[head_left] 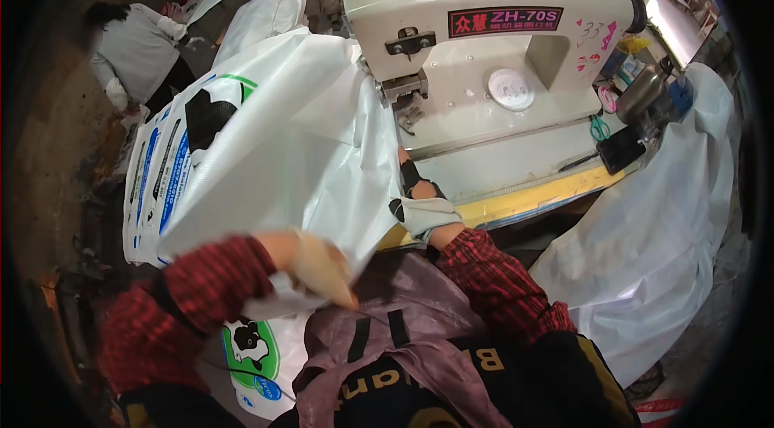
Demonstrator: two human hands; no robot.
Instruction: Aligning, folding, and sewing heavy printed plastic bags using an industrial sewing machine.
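Observation:
A large white woven sack [282, 146] with blue, green and black print lies across the sewing machine table [532, 194], its edge under the needle head of the cream industrial sewing machine [484, 33]. My left hand [322, 267], blurred and in a light glove, grips the sack's near edge by my lap. My right hand [419, 202], in a white glove with a black wrist strap, presses on the sack at the table's front edge, below the needle.
More white sacks [653, 267] hang over the right side of the table. A metal flask [641, 89], green-handled scissors [598, 128] and a black object sit at the table's right end. Another person [141, 49] in a grey top bends over at the far left.

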